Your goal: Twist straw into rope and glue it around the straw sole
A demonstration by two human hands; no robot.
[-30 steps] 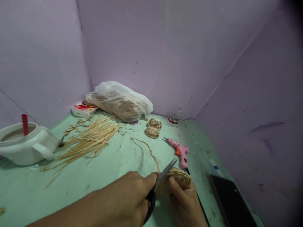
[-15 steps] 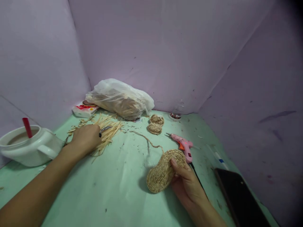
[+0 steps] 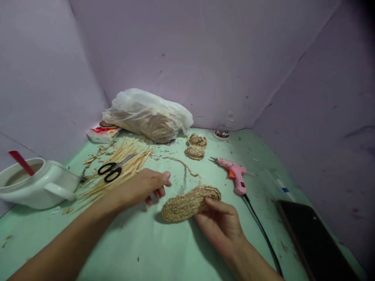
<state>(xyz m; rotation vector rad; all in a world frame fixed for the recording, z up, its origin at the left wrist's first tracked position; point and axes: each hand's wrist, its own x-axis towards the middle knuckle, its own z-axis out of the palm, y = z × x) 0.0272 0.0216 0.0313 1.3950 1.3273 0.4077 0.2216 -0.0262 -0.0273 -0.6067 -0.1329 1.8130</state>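
My right hand point(image 3: 218, 222) holds a coiled oval piece of braided straw point(image 3: 189, 203) by its near edge, just above the green table point(image 3: 140, 242). A loose braid tail point(image 3: 187, 169) runs from its far end. My left hand point(image 3: 143, 187) hovers just left of the coil, fingers loosely curled and holding nothing. Black-handled scissors point(image 3: 113, 171) lie on a pile of straw strips point(image 3: 117, 168) to the left.
A pink glue gun point(image 3: 234, 173) with a black cord lies to the right. Two small braided coils point(image 3: 195, 146) and a plastic bag of straw point(image 3: 149, 119) sit at the back. A white pot point(image 3: 38, 185) stands far left. A dark phone point(image 3: 316, 242) lies at right.
My left hand carried the scissors to the straw pile, laid them down, and came back toward the coil. My right hand turned the coil flatter and shifted it left.
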